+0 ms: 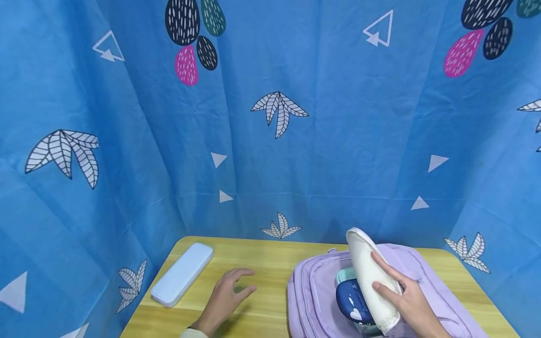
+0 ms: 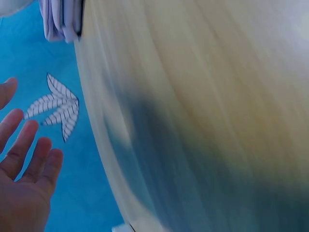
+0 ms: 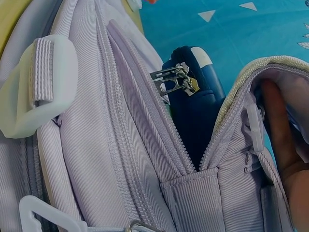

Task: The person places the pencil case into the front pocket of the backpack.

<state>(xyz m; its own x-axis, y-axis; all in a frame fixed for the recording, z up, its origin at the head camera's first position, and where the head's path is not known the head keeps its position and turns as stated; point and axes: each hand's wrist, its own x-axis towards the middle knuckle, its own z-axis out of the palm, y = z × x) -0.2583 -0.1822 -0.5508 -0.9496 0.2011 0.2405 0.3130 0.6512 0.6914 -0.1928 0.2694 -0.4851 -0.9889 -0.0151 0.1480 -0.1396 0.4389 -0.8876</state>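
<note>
One lavender backpack (image 1: 427, 277) lies near right, cut off below; the right hand (image 1: 407, 303) grips its pale flap (image 1: 365, 267). The left hand (image 1: 226, 295), relaxed and holding nothing, has room beside the pale-blue box (image 1: 182, 274) along the table's (image 1: 262, 272) left edge. Only the right wrist view shows metal zipper pulls (image 3: 179, 79) by the navy case (image 1: 348, 300), partly hidden behind the flap from the head.

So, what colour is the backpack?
Pale purple; the backpack shows best in the head view.

Head view: forward-down over gripping hand (image 1: 405, 296)
Right wrist: close beside it, sharing bag (image 3: 87, 150); left: farther, facing table (image 2: 217, 72).
</note>
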